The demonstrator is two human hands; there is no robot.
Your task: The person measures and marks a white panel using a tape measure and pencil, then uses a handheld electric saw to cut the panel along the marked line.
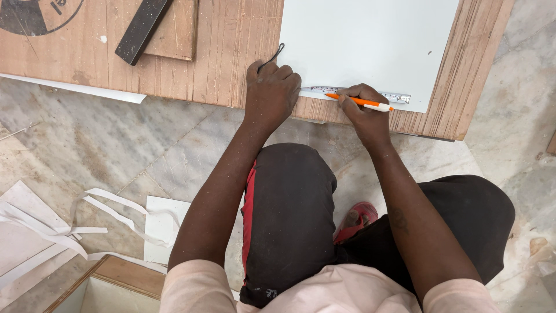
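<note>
The left hand [270, 93] is curled into a fist and presses down on the case of a metal measuring tape [359, 93], which is hidden under the fingers; only a thin black loop [277, 53] pokes out above the hand. The tape strip runs to the right along the bottom edge of a flat white sheet [370, 40]. The right hand [364, 110] pinches an orange and white pen [362, 102] with its fingers pressed together, and the pen lies over the tape. The white sheet rests on a big brown wooden board [231, 52] on the marble floor [116, 150]. A dark flat bar [142, 29] lies on the board, well apart. White paper strips [58, 226] lie on the floor.
</note>
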